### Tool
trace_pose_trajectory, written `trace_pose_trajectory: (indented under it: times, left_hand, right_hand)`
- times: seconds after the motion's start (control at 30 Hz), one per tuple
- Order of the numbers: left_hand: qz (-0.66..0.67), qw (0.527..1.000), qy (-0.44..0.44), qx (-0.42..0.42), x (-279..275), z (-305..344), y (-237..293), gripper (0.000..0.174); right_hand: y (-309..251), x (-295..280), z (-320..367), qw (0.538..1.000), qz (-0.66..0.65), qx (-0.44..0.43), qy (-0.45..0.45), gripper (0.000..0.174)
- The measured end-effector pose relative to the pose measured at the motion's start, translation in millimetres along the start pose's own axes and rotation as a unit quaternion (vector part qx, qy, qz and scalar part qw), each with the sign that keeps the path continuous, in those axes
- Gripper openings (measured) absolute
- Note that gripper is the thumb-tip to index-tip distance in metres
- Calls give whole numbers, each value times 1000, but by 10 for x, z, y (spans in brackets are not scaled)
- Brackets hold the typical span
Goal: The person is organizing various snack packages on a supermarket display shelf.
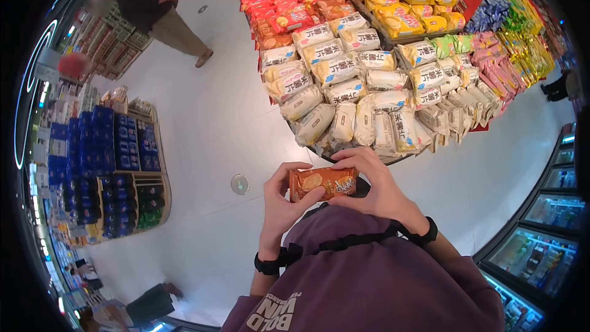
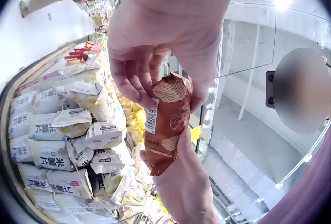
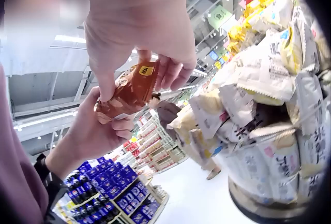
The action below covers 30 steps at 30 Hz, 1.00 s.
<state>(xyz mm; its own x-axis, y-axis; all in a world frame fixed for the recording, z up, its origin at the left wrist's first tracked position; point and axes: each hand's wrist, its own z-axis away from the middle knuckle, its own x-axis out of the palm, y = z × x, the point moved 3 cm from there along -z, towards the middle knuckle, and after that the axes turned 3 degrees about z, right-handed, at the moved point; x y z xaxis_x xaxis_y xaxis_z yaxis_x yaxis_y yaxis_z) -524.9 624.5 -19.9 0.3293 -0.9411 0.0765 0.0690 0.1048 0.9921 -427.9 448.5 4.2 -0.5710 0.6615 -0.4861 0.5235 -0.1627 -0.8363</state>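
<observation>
Both hands hold one brown-orange snack packet (image 1: 321, 179) in front of the chest, its front with pictured crisps turned up. My left hand (image 1: 283, 195) grips its left end, thumb lying across the front. At the other end my right hand (image 1: 376, 185) pinches it between thumb and fingers. In the left wrist view the packet (image 2: 168, 115) shows a white barcode label on its side; the right wrist view shows a yellow mark near one end of the packet (image 3: 132, 89). Just beyond the hands lie white snack packets (image 1: 335, 67) heaped on a display.
Red packets (image 1: 298, 9) and yellow packets (image 1: 393, 0) fill the display's far part. At left stands a shelf of blue drink packs (image 1: 92, 141). A person (image 1: 153, 9) stands at the upper left, and glass-fronted coolers (image 1: 547, 227) line the right.
</observation>
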Motion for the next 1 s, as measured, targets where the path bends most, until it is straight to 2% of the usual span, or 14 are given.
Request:
trace_pose_trajectory:
  times: [0.07,0.2,0.3,0.47,0.5,0.53,0.6,0.77,0.87,1.0]
  left_hand:
    - [-37,999,-26,-1,16,-220,8,39]
    - [-68,995,-62,-31,29,-612,148,37]
    - [-123,989,-74,22,24,-893,400,36]
    - [-103,991,-82,-34,86,-1211,331,33]
    - [-101,990,-89,-33,135,-1296,334,32]
    - [-131,984,-117,9,161,-1341,335,31]
    - [-150,978,-147,3,256,-1432,442,31]
    - [-197,958,-208,1,238,-1696,516,25]
    - [-216,960,-176,28,41,-2010,654,20]
    - [-289,938,-129,145,-334,-2685,879,14]
  right_hand:
    - [24,-71,-51,998,49,-20,37,51]
    - [62,-183,-261,989,138,-43,45,48]
    - [56,-230,-514,985,148,-75,48,50]
    - [179,-352,-770,964,246,-91,37,58]
    - [202,-377,-759,967,238,-77,38,59]
    - [219,-405,-745,969,236,-68,40,59]
    - [246,-457,-703,975,217,-33,33,61]
    - [326,-497,-739,980,176,34,91,60]
    - [329,-487,-858,976,179,49,110,57]
    - [302,-450,-1027,968,200,66,136,54]
